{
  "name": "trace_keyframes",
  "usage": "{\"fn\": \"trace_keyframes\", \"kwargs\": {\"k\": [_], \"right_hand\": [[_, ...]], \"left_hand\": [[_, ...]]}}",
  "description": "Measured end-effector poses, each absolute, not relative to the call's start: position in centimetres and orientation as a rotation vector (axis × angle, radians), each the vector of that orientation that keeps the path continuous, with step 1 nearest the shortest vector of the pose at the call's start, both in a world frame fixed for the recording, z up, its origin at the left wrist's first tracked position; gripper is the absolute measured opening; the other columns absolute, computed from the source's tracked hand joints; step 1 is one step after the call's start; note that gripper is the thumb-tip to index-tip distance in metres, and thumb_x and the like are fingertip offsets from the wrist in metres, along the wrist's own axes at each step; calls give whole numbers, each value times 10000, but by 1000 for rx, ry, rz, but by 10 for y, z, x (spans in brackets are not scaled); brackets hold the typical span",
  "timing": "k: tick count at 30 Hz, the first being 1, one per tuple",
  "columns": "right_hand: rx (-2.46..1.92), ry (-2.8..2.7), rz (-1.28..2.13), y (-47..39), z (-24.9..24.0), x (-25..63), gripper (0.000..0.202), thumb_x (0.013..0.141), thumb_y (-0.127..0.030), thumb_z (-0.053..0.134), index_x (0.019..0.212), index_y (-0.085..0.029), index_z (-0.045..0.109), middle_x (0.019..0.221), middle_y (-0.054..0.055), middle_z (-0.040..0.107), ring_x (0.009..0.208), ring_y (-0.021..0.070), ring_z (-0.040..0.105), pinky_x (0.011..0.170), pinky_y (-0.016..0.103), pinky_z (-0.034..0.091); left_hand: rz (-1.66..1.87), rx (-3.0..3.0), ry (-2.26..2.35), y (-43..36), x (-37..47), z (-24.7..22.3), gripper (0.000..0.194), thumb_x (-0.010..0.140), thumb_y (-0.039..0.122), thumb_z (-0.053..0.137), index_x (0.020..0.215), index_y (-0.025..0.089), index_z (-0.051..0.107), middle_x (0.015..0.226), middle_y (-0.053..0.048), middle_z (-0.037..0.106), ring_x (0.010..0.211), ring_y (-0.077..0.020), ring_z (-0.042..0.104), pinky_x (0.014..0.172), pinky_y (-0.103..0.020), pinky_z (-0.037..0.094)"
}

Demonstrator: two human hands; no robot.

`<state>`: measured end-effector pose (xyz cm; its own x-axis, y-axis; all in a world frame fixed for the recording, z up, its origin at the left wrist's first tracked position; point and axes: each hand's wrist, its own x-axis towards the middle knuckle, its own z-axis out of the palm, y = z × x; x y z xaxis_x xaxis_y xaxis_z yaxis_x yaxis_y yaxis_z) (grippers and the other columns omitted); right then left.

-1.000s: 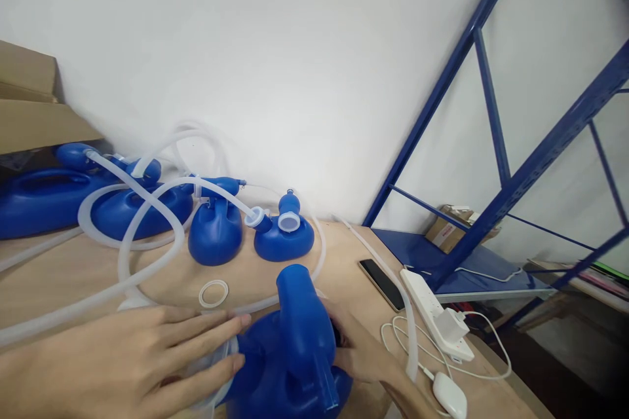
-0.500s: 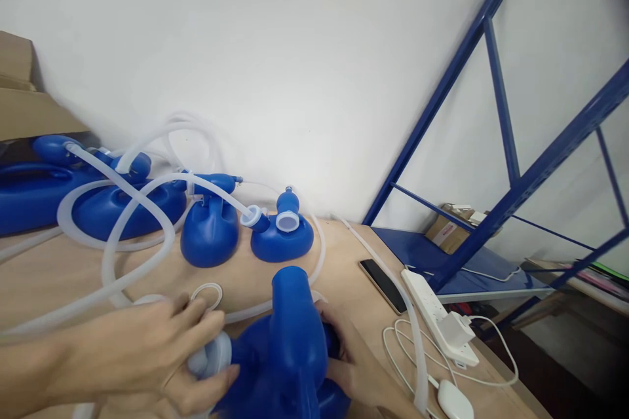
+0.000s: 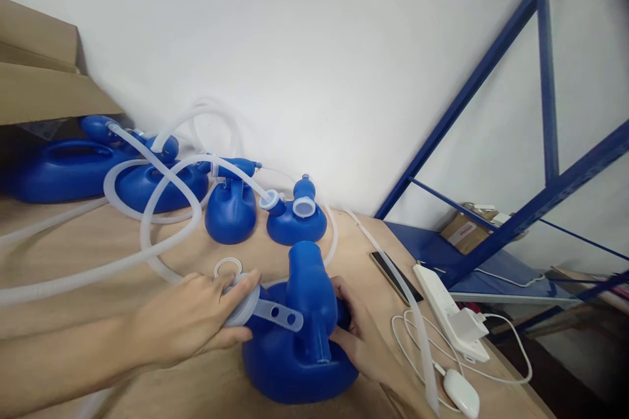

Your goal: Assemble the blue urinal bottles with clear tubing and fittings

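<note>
In the head view a blue plastic urinal bottle (image 3: 297, 380) stands near the table's front, its wide upper neck (image 3: 305, 275) tilted up. My right hand (image 3: 358, 334) is closed round the bottle's right side, some fingertips hidden behind it. My left hand (image 3: 196, 314) grips a translucent cap (image 3: 246, 308) at the left opening, with thumb and fingers on its rim. From the cap a flat strap (image 3: 278, 314) with holes lies across the bottle. Just beyond my left hand is a white ring (image 3: 228, 266). Whether the cap is fully seated cannot be seen.
Several similar blue bottles (image 3: 230, 216) stand along the wall with looping translucent hoses (image 3: 171, 222). To the right are a phone (image 3: 393, 275), a hose (image 3: 415, 314), a power strip (image 3: 442, 308) and a white charger puck (image 3: 460, 393). A cardboard box (image 3: 44, 88) is at left.
The view has shifted, so the background sits differently. My left hand has turned on the cap, and the holed strap now shows across the bottle. My right hand keeps its hold.
</note>
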<state>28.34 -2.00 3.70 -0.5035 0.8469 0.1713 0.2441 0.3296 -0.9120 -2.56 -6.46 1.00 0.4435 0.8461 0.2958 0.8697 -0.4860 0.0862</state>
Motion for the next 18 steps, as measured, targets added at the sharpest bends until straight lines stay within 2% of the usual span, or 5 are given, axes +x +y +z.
{"fn": "trace_keyframes", "kwargs": {"k": [3,9,13,18], "right_hand": [[-978,-1931,1150,-22,38,280,206,847,-341,715,999,-236,622,998,36,715,993,260,652,871,359,472],[-993,-1980,1070,-19,42,279,166,869,-330,675,989,-242,601,956,22,736,919,246,678,875,368,481],[-1028,-2004,996,-19,43,278,171,877,-321,671,1015,-246,605,957,27,738,911,251,679,862,373,495],[-1095,-2033,948,-19,38,279,186,868,-295,664,1041,-245,617,979,34,743,873,246,665,805,368,497]], "left_hand": [[-331,-2567,-1581,-59,-17,20,645,1040,626,367,1480,181,524,1189,-179,732,788,-300,752,649,-374,583],[-300,-2487,-1761,-56,-4,39,792,981,731,428,1493,132,511,1081,-209,778,843,-408,772,698,-474,604],[-375,-2462,-1854,-56,2,40,750,987,714,430,1458,141,543,1040,-210,783,832,-438,768,689,-517,597],[-345,-2388,-1902,-57,6,35,664,1007,671,425,1418,172,575,1030,-192,781,799,-429,767,652,-497,589]]}}
